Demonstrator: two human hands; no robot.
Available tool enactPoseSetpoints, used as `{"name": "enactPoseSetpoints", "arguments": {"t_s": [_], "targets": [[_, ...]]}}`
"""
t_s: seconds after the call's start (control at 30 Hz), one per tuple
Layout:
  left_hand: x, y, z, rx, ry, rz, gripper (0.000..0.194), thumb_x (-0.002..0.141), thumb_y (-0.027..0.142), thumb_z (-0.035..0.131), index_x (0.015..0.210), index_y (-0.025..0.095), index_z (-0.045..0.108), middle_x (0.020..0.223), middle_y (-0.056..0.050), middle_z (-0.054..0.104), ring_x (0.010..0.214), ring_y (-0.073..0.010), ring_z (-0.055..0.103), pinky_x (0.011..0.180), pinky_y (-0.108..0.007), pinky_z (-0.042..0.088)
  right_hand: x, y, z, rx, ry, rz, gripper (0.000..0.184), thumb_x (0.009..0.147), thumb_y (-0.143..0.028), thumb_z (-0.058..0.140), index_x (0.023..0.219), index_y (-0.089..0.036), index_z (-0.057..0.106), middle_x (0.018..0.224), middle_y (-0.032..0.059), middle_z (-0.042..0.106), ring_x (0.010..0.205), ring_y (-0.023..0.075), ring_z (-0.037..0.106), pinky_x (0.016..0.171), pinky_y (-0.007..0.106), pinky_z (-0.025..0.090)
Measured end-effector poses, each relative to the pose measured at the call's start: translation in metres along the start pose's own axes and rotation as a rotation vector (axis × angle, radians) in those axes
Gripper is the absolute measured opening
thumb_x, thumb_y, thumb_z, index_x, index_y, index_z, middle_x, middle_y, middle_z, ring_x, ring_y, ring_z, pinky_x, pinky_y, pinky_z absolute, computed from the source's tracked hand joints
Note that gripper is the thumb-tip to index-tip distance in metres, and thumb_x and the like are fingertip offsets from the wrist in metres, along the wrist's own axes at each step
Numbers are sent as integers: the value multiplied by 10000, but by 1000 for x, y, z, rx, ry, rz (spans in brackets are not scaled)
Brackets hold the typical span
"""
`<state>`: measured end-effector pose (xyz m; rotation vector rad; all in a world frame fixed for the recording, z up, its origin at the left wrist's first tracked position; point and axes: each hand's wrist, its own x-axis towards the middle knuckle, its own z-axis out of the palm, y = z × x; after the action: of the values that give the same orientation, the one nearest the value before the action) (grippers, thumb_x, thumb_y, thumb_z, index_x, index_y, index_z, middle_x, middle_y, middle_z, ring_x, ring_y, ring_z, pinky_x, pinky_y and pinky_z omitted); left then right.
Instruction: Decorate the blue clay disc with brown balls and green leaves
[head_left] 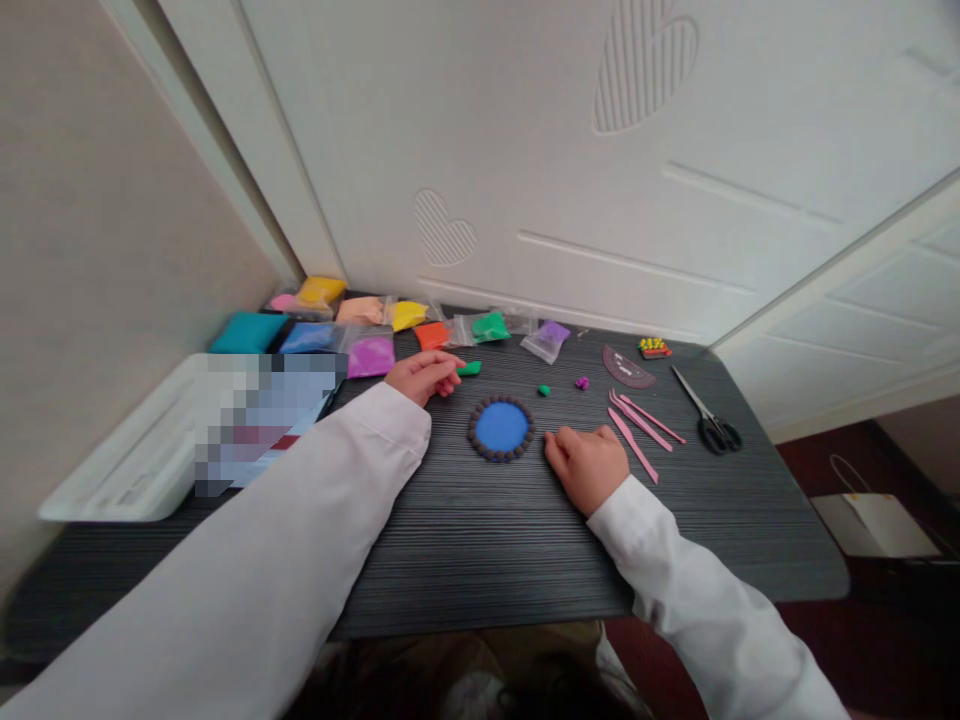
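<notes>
Left hand [426, 376] pinches a small green clay piece [470, 369] by one end, probably to avoid squashing it. Right hand [589, 465] is curled, can't tell around what, if anything. Brown-beaded round blue clay disc [502, 428] sits between them on the black ribbed surface [465, 550], likely for easy reach.

Lighting: indoor, soft, diffuse, med. brightness; source dir. unclear. White panel [480, 120], upper ctr.: palest zone; low-contrast shading in heart relief [446, 228]. Side wall [105, 220], L: duller, brownish-grey. Tabletop [480, 560]: dark, faint sheen along grain. Blue disc [502, 428]: evenly lit, matte. Floor [791, 475], lower R: v. dim, detail partly lost. Bottom ctr.: near-black, blurry. Distortion: wide-angle; sleeves [285, 520] stretched twd. bottom corners. Focus: sl. soft overall; protractor [628, 368] lettering illegible. Pixelation: coarse blocks over flat item [262, 425], L.
</notes>
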<state>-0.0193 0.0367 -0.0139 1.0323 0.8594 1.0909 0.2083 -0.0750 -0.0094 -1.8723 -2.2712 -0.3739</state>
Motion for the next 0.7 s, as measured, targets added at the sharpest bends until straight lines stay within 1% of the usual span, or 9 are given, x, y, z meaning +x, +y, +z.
{"name": "enactPoseSetpoints", "arguments": {"t_s": [0.13,0.23,0.33,0.43,0.5,0.57,0.7], "targets": [[0,0,0,0,4,5,192,572,244,645,705,106,630,531,-9,593,441,-64,493,437,-183,367,1,24,3,-9,34,121,360,831,-355,349,546,-175,475,460,3,553,442,103,459,610,275,243],[0,0,0,-1,-4,5,198,571,249,646,706,105,631,535,-8,594,443,-63,496,436,-179,369,0,41,4,24,49,175,361,819,-392,366,547,-182,477,452,-9,528,451,108,461,583,263,264],[-1,0,0,-3,-4,6,195,573,251,644,703,106,632,534,-7,594,442,-61,496,433,-174,367,-4,56,3,82,82,227,329,822,-402,359,627,-192,519,537,-14,550,511,105,491,563,239,302],[0,0,-1,-3,0,13,195,577,251,644,708,107,633,535,-8,596,445,-60,498,434,-172,370,-14,76,4,116,130,299,306,808,-421,378,761,-186,569,666,19,580,574,116,518,556,237,350],[0,-1,-1,1,-9,9,196,577,251,646,710,107,634,538,-9,597,447,-62,500,436,-174,374,-23,88,6,135,131,310,291,771,-440,437,794,-193,591,754,30,595,580,114,525,560,239,385],[1,-1,-2,5,-18,2,193,577,250,648,709,108,634,539,-9,598,447,-62,502,438,-175,377,-31,96,8,149,120,299,274,742,-439,483,815,-205,606,814,28,603,615,116,541,597,241,417],[1,0,-2,11,-13,-6,189,576,245,650,707,110,633,537,-7,598,446,-61,501,441,-177,378,-38,102,11,148,101,264,239,767,-379,468,853,-216,620,856,32,619,761,147,566,689,259,439]]}}
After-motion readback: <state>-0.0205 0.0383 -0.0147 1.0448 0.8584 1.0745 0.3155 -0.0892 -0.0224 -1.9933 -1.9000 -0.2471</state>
